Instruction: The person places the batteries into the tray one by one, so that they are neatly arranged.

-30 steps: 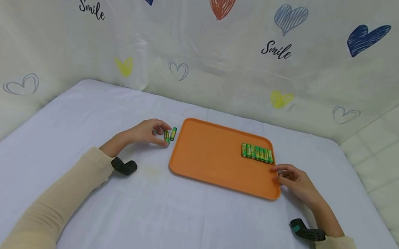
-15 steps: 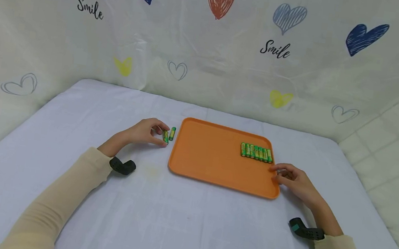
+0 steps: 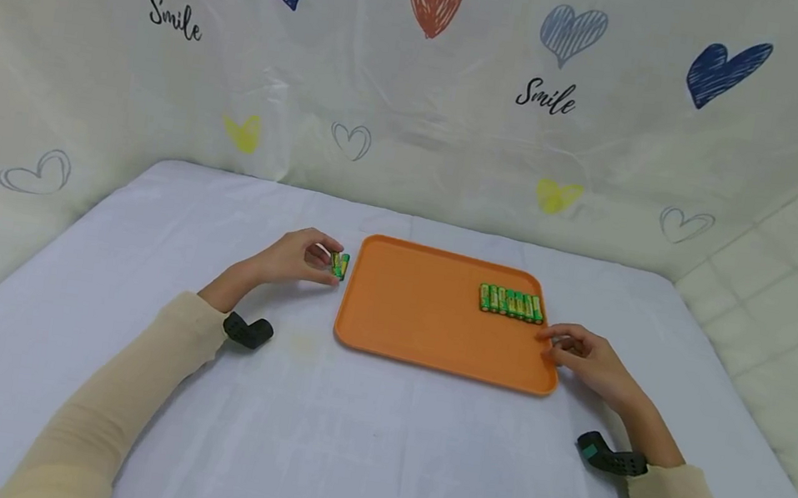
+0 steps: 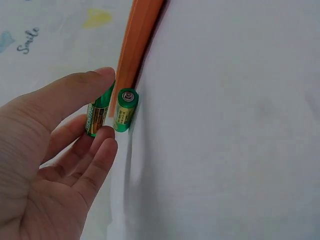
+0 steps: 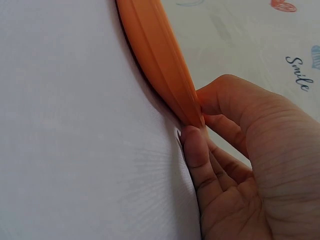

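Note:
In the head view my left hand (image 3: 303, 256) is at the tray's left side, pinching a green AA-size battery (image 4: 97, 115) between thumb and fingers. A second green battery (image 4: 125, 111) stands right beside it, its metal end facing the left wrist camera. The orange tray (image 3: 425, 337) lies in the middle of the table. Inside it, near the right edge, several green batteries (image 3: 510, 303) form a tight side-by-side row. My right hand (image 3: 592, 363) holds the tray's right rim, with the thumb tip hidden behind the rim and a fingertip (image 5: 194, 145) on the outer side.
A white cloth (image 3: 313, 440) covers the table. Behind it hangs a pale backdrop (image 3: 474, 141) printed with hearts and the word Smile. Black wrist cameras sit on the left wrist (image 3: 248, 332) and the right wrist (image 3: 609, 458).
My left hand has moved slightly up and to the right with its battery, which now overlaps the second battery in the head view. The right hand keeps its place at the tray rim.

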`<state>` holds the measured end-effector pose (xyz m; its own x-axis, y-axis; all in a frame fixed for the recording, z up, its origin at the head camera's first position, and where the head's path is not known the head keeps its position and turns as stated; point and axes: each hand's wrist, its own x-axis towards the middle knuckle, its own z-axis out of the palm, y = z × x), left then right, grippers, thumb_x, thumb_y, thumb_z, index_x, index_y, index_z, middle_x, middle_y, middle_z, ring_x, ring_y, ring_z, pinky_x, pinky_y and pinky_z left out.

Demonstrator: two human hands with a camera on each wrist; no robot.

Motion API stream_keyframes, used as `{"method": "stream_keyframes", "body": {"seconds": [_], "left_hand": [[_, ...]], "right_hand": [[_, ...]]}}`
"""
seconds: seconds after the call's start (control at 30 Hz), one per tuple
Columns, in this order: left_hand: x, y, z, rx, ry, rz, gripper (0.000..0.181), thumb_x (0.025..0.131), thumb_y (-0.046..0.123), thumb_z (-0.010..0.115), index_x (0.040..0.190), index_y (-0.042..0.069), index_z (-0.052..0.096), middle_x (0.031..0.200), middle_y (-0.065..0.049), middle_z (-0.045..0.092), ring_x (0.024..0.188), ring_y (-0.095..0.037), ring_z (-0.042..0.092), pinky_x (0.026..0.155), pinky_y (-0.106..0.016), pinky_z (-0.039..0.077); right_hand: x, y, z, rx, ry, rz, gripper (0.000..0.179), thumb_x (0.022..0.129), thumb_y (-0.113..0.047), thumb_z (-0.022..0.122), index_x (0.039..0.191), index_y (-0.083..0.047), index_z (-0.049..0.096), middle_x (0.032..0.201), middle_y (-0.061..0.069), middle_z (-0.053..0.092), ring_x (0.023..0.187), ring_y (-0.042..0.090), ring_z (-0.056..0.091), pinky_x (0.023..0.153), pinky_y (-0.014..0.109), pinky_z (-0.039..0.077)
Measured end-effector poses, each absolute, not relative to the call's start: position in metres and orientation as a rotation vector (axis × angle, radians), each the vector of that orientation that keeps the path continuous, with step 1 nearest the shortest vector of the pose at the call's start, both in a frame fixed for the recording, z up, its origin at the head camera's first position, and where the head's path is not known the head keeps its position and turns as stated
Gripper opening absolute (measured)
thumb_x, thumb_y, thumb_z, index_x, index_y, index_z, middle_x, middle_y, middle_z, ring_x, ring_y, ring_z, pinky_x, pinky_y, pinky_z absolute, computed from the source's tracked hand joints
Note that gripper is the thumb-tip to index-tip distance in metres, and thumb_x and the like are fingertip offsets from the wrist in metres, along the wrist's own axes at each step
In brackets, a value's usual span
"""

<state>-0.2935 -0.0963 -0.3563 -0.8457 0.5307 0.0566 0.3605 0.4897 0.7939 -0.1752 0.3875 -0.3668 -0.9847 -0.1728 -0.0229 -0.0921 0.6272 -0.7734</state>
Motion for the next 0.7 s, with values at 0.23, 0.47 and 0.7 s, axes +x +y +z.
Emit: {"method": "stream_keyframes", "body": {"seconds": [0.23,0.47,0.7], "left_hand": [[-0.296,-0.086,-0.349,0.790,2.517,1.292,0.060,0.073,0.019,0.080,0.123,-0.001,0.054,0.121,-0.012,0.053,0.101,-0.024,0.058,0.093,-0.033,0.049],[-0.298,-0.072,-0.344,0.829,2.500,1.276,0.058,0.074,0.016,0.079,0.124,-0.001,0.053,0.121,-0.012,0.051,0.102,-0.024,0.058,0.093,-0.033,0.049],[-0.300,-0.052,-0.340,0.908,2.511,1.202,0.057,0.077,0.021,0.077,0.125,0.001,0.053,0.120,-0.010,0.053,0.101,-0.022,0.058,0.090,-0.034,0.050]], "right_hand": [[-0.173,0.387,-0.364,-0.242,2.743,-1.306,0.036,0.089,-0.023,0.064,0.118,-0.002,0.057,0.103,-0.010,0.062,0.080,0.006,0.055,0.070,0.018,0.044],[-0.172,0.387,-0.362,-0.246,2.754,-1.301,0.035,0.089,-0.023,0.064,0.118,-0.004,0.058,0.105,-0.009,0.062,0.080,0.006,0.054,0.069,0.018,0.044],[-0.171,0.385,-0.361,-0.254,2.729,-1.338,0.035,0.089,-0.021,0.064,0.119,-0.003,0.058,0.113,0.002,0.062,0.082,0.007,0.053,0.070,0.019,0.044]]}}
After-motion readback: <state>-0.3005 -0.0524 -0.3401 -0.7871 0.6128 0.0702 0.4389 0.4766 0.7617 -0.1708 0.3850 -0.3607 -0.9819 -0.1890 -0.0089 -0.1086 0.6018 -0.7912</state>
